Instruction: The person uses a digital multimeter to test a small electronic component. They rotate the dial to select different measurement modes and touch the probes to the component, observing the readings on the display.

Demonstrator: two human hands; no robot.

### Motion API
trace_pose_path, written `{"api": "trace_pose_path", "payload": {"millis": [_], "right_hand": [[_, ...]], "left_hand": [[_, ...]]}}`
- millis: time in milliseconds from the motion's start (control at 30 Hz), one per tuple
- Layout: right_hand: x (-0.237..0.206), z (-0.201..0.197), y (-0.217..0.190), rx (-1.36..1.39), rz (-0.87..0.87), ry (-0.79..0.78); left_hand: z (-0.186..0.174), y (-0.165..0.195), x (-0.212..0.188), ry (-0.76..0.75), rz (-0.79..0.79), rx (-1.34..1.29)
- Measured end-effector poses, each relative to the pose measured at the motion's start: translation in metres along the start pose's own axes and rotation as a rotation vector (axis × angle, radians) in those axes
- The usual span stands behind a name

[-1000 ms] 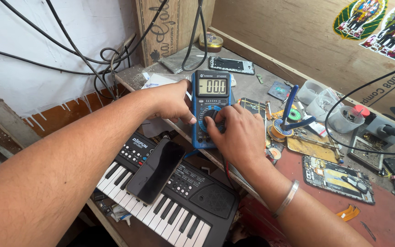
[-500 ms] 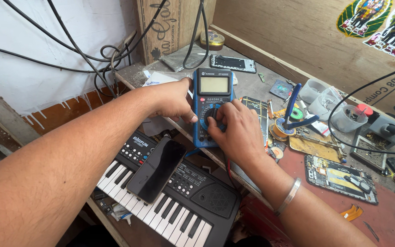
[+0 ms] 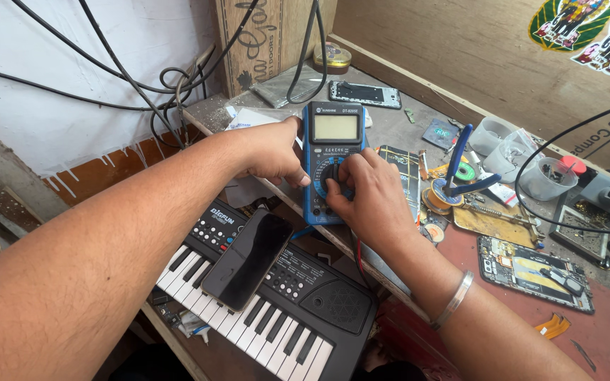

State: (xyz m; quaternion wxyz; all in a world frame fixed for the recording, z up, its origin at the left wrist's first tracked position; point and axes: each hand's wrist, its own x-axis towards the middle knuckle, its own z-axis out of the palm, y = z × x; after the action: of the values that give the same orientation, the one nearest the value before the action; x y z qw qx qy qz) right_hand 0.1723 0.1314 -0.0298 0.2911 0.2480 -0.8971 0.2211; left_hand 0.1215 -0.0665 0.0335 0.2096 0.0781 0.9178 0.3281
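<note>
Cluttered workbench [image 3: 404, 130] bears blue multimeter [image 3: 333, 141], opened phone [image 3: 534, 271], solder spool [image 3: 438, 197]

At twelve o'clock from your hands [image 3: 361, 197] the counter [image 3: 397, 127] lies bare; at three, cups [image 3: 510, 152], pliers [image 3: 460, 169] and boards [image 3: 531, 268] crowd it.

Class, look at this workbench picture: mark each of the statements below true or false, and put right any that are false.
1. The right hand has its fingers on the dial of the blue multimeter. True.
2. The left hand rests on the keyboard keys. False: it grips the left side of the multimeter.
3. A dark phone lies on the small black keyboard. True.
4. The multimeter lies on the floor. False: it lies on the workbench.
5. A metal bangle sits on the right wrist. True.
</note>
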Motion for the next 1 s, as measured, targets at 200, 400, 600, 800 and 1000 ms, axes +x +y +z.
{"api": "trace_pose_path", "payload": {"millis": [200,400,600,800,1000], "right_hand": [[-0.004,-0.005,-0.001,0.013,0.001,-0.007],[-0.012,-0.009,0.002,0.206,-0.016,0.010],[-0.014,-0.009,0.009,0.317,0.036,0.031],[-0.015,-0.013,0.013,0.322,0.086,0.047],[-0.017,-0.017,0.015,0.383,0.013,0.112]], "left_hand": [[0.002,-0.001,0.001,-0.003,0.036,-0.007],[0.001,-0.004,0.002,-0.013,0.057,-0.004],[0.000,-0.002,0.001,-0.004,0.022,0.070],[-0.001,-0.001,0.001,-0.016,0.057,0.068],[-0.001,0.001,0.000,-0.012,0.011,0.103]]}}
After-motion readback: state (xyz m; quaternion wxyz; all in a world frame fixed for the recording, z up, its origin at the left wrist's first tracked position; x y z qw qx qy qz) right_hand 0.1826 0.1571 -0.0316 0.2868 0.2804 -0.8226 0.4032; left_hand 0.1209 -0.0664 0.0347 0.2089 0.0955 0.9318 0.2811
